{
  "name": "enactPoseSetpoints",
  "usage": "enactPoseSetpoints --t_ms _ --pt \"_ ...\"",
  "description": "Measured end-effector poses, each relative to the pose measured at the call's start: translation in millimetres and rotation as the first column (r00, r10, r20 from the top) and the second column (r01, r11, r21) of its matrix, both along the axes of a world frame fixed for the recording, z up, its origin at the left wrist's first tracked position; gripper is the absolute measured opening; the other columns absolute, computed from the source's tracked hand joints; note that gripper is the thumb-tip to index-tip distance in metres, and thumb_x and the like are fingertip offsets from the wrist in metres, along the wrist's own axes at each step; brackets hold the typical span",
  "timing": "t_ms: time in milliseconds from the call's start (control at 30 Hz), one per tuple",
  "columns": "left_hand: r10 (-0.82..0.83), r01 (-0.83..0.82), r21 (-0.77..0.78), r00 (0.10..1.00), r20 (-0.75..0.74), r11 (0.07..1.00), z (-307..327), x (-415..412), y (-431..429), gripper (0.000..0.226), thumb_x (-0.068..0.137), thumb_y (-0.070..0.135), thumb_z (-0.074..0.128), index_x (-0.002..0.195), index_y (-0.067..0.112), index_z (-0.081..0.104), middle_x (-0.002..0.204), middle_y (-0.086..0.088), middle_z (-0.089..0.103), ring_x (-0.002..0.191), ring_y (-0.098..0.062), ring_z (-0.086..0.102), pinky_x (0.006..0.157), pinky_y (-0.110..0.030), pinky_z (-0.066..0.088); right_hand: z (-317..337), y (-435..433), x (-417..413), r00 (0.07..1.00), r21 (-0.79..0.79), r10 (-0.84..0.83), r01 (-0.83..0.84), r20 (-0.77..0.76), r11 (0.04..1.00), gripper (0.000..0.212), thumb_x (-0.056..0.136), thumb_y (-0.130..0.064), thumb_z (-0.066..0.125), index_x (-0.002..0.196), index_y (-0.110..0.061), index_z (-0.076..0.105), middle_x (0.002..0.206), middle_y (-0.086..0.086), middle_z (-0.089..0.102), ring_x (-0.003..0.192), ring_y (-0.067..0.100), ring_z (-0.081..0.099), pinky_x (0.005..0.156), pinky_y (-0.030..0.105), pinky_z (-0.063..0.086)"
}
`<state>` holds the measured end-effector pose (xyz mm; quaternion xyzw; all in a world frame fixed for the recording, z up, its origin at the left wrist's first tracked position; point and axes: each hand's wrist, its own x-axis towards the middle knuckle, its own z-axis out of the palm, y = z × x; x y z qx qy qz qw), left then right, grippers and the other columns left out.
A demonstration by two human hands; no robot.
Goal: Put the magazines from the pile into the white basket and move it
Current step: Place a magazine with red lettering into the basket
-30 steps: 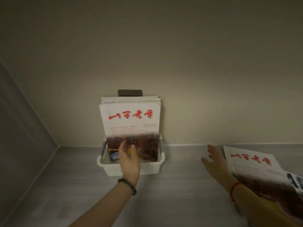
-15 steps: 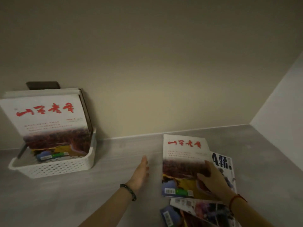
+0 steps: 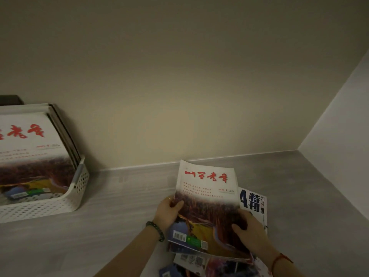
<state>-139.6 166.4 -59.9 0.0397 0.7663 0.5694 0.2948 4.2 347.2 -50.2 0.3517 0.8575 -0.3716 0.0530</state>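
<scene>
The top magazine [image 3: 207,198] is gripped at both edges by the hands [image 3: 209,220] — the basket [image 3: 77,188] lies far left, nearer the left hand [image 3: 166,213].

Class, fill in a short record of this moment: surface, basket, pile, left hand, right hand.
surface: grey shelf in a wall corner
basket: white basket at left, magazines standing in it
pile: magazine pile at right
left hand: left hand grips the top magazine by its left edge
right hand: right hand grips its right side

red-titled magazine [image 3: 207,196] atop pile [image 3: 253,200]; white basket [image 3: 77,188] holds upright magazines [image 3: 30,148].
</scene>
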Motion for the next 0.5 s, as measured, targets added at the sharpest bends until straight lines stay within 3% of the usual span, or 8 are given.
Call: enactPoseSetpoints --t_ms 133,233,333,400,500 --pt "-0.11 0.11 0.185 0.994 -0.007 0.977 9 0 9 0.045 0.092 -0.008 0.034 0.134 0.008 0.034 0.13 -0.012 0.047 0.121 -0.026 0.045 0.106 -0.039 0.038 2 3 -1 0.998 -0.024 -0.037 0.036 -0.044 0.999 0.048 0.086 -0.016 0.057 0.131 -0.015 0.04 0.132 0.011 0.052 0.12 0.027 0.049 0.101 0.035 0.038" --pt "-0.096 0.093 0.365 0.995 -0.01 0.926 21 -1 -3 0.041 0.092 -0.011 0.033 0.123 0.014 0.041 0.126 -0.013 0.049 0.122 -0.028 0.046 0.099 -0.037 0.047 14 -2 -12 0.981 -0.148 -0.136 0.115 -0.141 0.982 0.059 0.086 -0.017 0.057 0.137 -0.012 0.028 0.136 0.015 0.048 0.121 0.032 0.048 0.097 0.035 0.039" --pt "-0.078 0.054 0.495 0.997 0.029 0.867 36 -4 -32 0.037 0.091 -0.007 0.037 0.117 0.018 0.046 0.121 -0.015 0.056 0.116 -0.032 0.052 0.088 -0.033 0.054 29 -12 -33 0.937 -0.267 -0.225 0.152 -0.268 0.952 0.047 0.089 -0.014 0.051 0.134 -0.01 0.036 0.133 0.018 0.05 0.119 0.034 0.049 0.101 0.042 0.038" --pt "-0.038 0.013 0.536 0.999 0.037 0.844 47 -10 -60 0.036 0.09 -0.006 0.041 0.12 0.014 0.047 0.118 -0.014 0.062 0.109 -0.031 0.059 0.085 -0.035 0.056 43 -25 -48 0.914 -0.257 -0.201 0.112 -0.353 0.96 0.032 0.091 -0.008 0.048 0.122 -0.011 0.05 0.127 0.017 0.056 0.114 0.033 0.052 0.1 0.042 0.04" --pt "0.083 -0.063 0.524 0.996 -0.015 0.85 68 -25 -114 0.027 0.089 -0.002 0.045 0.104 0.017 0.056 0.093 -0.001 0.075 0.087 -0.017 0.071 0.067 -0.025 0.059 73 -61 -74 0.882 -0.233 -0.122 0.014 -0.456 0.972 0.026 0.087 -0.003 0.053 0.083 -0.027 0.061 0.104 0.015 0.067 0.092 0.031 0.063 0.086 0.045 0.051"
